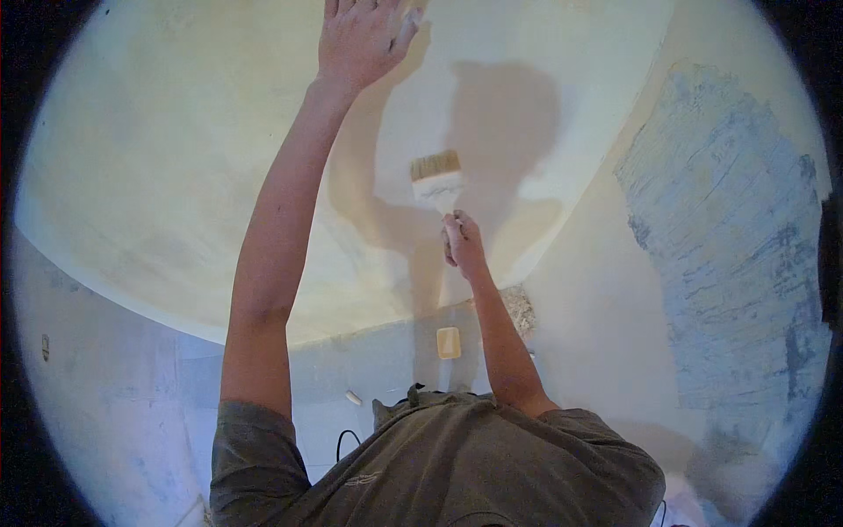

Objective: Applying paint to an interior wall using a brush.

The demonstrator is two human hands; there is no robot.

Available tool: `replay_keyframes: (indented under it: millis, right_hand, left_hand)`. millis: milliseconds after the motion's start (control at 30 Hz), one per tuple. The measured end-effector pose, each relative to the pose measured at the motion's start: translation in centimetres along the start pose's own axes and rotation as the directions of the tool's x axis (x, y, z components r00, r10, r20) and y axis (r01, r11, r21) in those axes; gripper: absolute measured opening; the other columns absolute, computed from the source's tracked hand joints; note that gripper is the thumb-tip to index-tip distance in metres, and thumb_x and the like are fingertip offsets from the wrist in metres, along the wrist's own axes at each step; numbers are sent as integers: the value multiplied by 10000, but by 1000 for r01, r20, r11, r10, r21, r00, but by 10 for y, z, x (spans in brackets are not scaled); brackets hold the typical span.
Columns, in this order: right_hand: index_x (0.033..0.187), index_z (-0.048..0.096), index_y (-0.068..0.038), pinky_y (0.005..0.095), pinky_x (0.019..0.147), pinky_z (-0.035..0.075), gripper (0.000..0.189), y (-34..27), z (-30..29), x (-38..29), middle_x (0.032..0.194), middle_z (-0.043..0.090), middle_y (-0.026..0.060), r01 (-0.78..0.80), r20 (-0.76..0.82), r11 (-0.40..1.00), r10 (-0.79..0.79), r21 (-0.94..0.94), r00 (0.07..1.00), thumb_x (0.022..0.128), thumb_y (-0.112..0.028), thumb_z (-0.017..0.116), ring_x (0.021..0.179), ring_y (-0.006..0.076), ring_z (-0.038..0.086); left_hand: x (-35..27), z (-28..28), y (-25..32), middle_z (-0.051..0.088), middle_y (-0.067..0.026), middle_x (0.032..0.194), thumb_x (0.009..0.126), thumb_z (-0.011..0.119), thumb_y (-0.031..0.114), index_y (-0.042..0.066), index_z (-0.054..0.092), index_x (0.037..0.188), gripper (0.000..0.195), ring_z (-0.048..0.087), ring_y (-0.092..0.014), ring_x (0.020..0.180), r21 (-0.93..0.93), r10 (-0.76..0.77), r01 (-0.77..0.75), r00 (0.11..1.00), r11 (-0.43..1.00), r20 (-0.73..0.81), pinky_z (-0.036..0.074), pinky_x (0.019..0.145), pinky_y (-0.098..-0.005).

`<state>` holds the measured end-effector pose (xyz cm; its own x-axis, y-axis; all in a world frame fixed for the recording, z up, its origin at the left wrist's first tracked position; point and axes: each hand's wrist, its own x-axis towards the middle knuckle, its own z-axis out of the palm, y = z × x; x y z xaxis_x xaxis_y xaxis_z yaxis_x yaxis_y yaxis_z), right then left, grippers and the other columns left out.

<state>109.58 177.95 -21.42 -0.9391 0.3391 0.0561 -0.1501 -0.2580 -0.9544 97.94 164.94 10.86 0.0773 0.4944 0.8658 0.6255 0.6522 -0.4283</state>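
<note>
My right hand (464, 242) grips the pale handle of a wide flat paintbrush (436, 176). Its tan bristles point up and away from me, in front of a cream-coloured wall (217, 165); whether they touch it is unclear. My left hand (362, 33) reaches high to the wall at the top of the view, with its back towards me. Its fingertips are cut off by the frame. Something whitish shows at its thumb, and I cannot tell whether that is dust or a held thing.
On the floor below lies a yellowish rectangular container (448, 343), near a patch of rubble-like material (519, 309). A small pale object (353, 397) and a black cable (347, 436) are near my body. A rough blue-grey patch (731, 263) covers part of the right-hand wall.
</note>
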Motion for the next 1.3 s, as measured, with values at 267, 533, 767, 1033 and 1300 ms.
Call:
replay_keyframes:
  millis: [267, 533, 767, 1033, 1300]
  right_hand:
    - [765, 411, -118, 233, 265, 198, 202, 71, -28, 4, 481, 353, -37, -201, -75, 975, 195, -89, 978, 919, -245, 433, 306, 59, 282]
    - [674, 402, -96, 296, 303, 250, 317, 192, -109, -10, 474, 372, -3, -614, -297, 788, 577, -41, 761, 897, -316, 454, 330, 109, 326]
    - [648, 413, -92, 282, 295, 253, 317, 145, -50, 19, 478, 385, 3, -585, -284, 806, 542, -92, 791, 897, -286, 442, 327, 112, 342]
    - [713, 413, -111, 218, 280, 236, 226, -10, 2, 11, 514, 384, -34, -309, -127, 951, 305, -12, 944, 908, -224, 430, 338, 46, 320]
    - [747, 378, -130, 192, 271, 214, 200, -98, 22, -8, 534, 350, -54, -48, 44, 992, 43, 115, 998, 922, -221, 414, 351, 20, 289]
  left_hand:
    - [41, 45, -2, 252, -146, 1416, 849, 420, 239, 10, 261, 1351, 574, 211, -335, 1311, 111, -147, 145, 989, 983, 9, 134, 1070, -483]
    - [62, 70, 13, 250, -131, 1421, 882, 354, 270, 27, 234, 1367, 556, 187, -312, 1327, 202, -162, 161, 987, 966, -11, 105, 1079, -470]
    - [52, 77, 8, 251, -109, 1423, 878, 362, 270, 48, 238, 1369, 553, 182, -295, 1331, 228, -159, 156, 987, 961, -8, 103, 1085, -457]
    - [60, 73, 4, 221, -93, 1437, 880, 379, 250, 55, 209, 1380, 564, 155, -286, 1338, 175, -147, 151, 988, 973, -35, 76, 1094, -442]
    - [51, 75, 2, 303, -52, 1403, 867, 418, 352, 140, 297, 1360, 550, 289, -261, 1281, 149, -176, 178, 984, 973, -32, 162, 1075, -442]
